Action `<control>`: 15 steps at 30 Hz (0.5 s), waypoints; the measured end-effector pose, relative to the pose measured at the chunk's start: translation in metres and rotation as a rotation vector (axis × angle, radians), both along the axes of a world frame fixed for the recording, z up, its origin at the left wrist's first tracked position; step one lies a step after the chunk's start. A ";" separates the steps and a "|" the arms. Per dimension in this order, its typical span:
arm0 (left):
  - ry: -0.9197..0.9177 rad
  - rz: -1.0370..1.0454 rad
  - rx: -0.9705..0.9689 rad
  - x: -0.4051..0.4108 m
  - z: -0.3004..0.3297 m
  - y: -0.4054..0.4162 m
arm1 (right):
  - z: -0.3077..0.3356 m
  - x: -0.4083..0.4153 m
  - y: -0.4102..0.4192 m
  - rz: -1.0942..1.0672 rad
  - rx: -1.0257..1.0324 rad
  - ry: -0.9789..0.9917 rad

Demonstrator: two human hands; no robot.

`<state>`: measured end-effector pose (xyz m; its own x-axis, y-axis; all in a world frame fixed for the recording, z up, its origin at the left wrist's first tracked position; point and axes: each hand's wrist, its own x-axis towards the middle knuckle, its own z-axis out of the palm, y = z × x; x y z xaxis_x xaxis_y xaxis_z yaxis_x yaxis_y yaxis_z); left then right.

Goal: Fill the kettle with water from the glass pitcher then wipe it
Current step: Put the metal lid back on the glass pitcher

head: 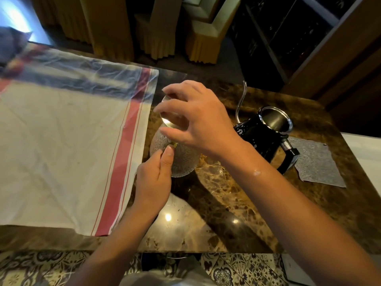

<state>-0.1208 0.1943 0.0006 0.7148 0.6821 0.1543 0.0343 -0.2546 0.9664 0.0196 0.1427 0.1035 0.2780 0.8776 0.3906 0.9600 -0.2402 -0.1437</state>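
A textured glass pitcher (183,159) stands on the marble table (237,203) at the centre. My left hand (154,178) holds its near side, thumb pressed against the glass. My right hand (193,118) hovers over its mouth, fingers curled round a clear round lid (168,118). To the right stands a black gooseneck kettle (266,139), lid off, its steel rim open and its thin spout pointing away. A grey cloth (317,162) lies flat beside the kettle at the right.
A large white towel with red stripes (61,145) covers the table's left half, partly under clear plastic. Covered chairs (206,38) stand beyond the table. Dark shelving (299,27) rises at the far right. Patterned floor tiles show below the near edge.
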 end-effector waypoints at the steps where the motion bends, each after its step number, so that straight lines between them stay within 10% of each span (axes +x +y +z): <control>1: -0.003 0.007 0.000 0.000 0.000 -0.001 | 0.000 0.001 0.001 0.001 -0.008 0.023; 7: -0.028 0.041 0.010 0.005 -0.002 -0.005 | 0.004 0.021 0.000 0.026 -0.004 0.373; 15: -0.044 0.108 0.026 0.016 -0.006 -0.006 | -0.006 0.018 0.009 -0.029 0.071 0.274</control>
<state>-0.1048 0.1881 -0.0059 0.6294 0.7501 0.2027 0.0201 -0.2765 0.9608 0.0373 0.1515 0.0975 0.4059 0.8410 0.3577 0.8761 -0.2467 -0.4142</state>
